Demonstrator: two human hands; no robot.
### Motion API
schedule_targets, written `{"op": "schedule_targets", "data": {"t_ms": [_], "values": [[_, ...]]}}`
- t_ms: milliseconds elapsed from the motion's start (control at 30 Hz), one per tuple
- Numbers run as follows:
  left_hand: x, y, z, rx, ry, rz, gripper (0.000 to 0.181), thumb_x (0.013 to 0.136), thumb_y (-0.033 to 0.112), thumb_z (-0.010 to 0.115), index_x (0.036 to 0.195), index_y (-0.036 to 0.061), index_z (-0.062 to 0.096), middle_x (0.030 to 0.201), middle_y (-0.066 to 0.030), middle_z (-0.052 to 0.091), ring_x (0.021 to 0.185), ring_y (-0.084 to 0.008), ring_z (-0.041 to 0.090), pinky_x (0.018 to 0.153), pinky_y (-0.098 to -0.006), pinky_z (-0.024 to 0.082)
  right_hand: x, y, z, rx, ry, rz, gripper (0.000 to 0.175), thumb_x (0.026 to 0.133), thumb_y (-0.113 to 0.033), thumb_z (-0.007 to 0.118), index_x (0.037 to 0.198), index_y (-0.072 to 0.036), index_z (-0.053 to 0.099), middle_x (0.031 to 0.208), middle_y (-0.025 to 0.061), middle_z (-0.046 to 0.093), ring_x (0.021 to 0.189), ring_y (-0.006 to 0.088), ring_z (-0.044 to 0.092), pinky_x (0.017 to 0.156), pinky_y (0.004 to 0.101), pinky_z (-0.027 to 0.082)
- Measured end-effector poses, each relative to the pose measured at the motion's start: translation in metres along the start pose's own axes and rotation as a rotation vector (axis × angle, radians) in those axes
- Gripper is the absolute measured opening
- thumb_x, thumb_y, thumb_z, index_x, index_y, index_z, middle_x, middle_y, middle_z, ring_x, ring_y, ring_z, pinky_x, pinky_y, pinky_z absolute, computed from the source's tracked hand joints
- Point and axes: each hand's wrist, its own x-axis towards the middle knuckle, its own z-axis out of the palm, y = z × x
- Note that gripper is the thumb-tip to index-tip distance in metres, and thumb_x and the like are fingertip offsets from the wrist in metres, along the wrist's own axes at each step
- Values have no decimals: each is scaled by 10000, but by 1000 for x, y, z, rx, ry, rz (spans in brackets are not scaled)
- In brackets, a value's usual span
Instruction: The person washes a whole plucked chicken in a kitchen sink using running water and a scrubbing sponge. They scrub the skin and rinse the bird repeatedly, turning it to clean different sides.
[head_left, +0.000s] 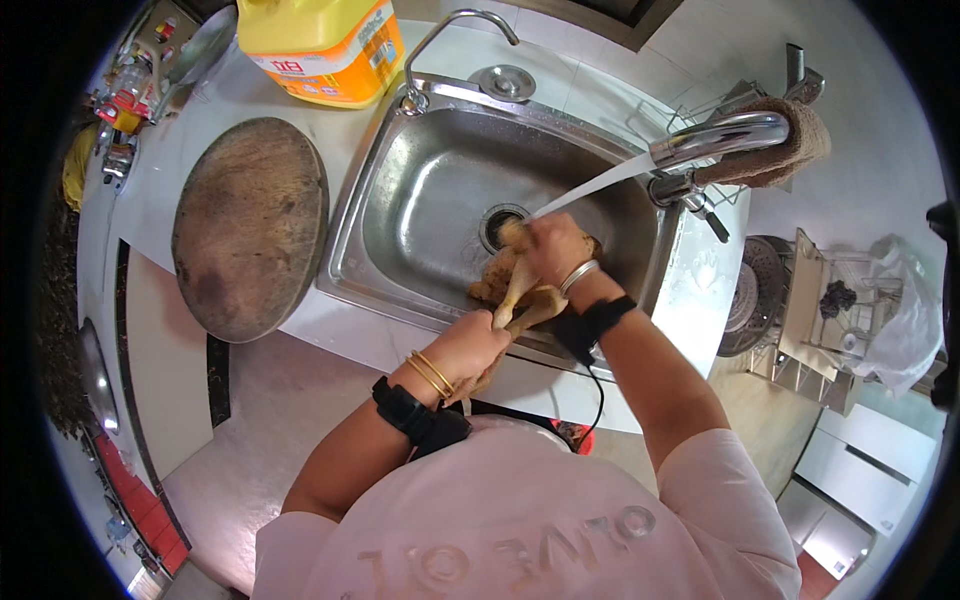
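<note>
A plucked whole chicken (494, 276) hangs over the near side of the stainless steel sink (420, 180), tilted down towards the drain (495, 221). My left hand (474, 343) is closed around the ends of its legs, just above the sink's front rim. My right hand (556, 246) presses on the bird with curled fingers, slightly blurred; its fingertips are partly hidden. From the chrome faucet (720, 141) at the right, a stream of water (596, 184) falls onto the bird beside my right hand.
A round wooden chopping board (251, 229) lies left of the sink. Behind it stands a yellow detergent jug (322, 52). A slim gooseneck tap (457, 19) and a metal strainer lid (508, 82) are at the back rim. A brown cloth (799, 142) drapes over the faucet. A black cable (600, 397) hangs near my right wrist.
</note>
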Motion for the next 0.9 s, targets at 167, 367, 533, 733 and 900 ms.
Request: {"op": "schedule_targets", "data": {"t_ms": [167, 367, 533, 733, 900], "values": [[-3, -8, 1, -135, 3, 34, 219, 884, 184, 548, 823, -26, 564, 621, -34, 534, 509, -131, 516, 446, -297, 415, -35, -2, 21, 232, 293, -35, 252, 705, -55, 602, 947, 7, 637, 988, 184, 621, 1001, 376, 547, 914, 439, 420], [8, -12, 8, -93, 55, 82, 210, 885, 158, 540, 772, -19, 541, 637, -56, 561, 471, -144, 526, 434, -304, 426, -72, -52, 7, 656, 65, -84, 375, 658, 12, 577, 1028, -15, 636, 1044, 205, 622, 1003, 406, 528, 916, 436, 444], [8, -15, 14, -30, 142, 99, 184, 872, 143, 545, 839, -38, 549, 636, -68, 575, 459, -153, 532, 436, -316, 426, -51, -51, -13, 337, 263, -186, 373, 660, -5, 624, 1028, -62, 635, 972, 155, 621, 935, 352, 560, 895, 412, 433], [13, -23, 19, 8, 146, 181, 203, 869, 160, 543, 815, -36, 535, 639, -86, 584, 464, -161, 544, 443, -316, 428, -68, -63, -5, 726, 94, 56, 342, 704, -9, 565, 1036, -30, 641, 989, 213, 648, 970, 417, 586, 879, 444, 476], [16, -27, 17, -43, 180, 75, 260, 847, 192, 564, 774, -55, 603, 653, -175, 613, 544, -264, 609, 535, -375, 479, -61, -61, -12, 478, 372, -60, 351, 713, 5, 606, 1062, -20, 637, 991, 184, 655, 933, 371, 606, 850, 414, 493]]}}
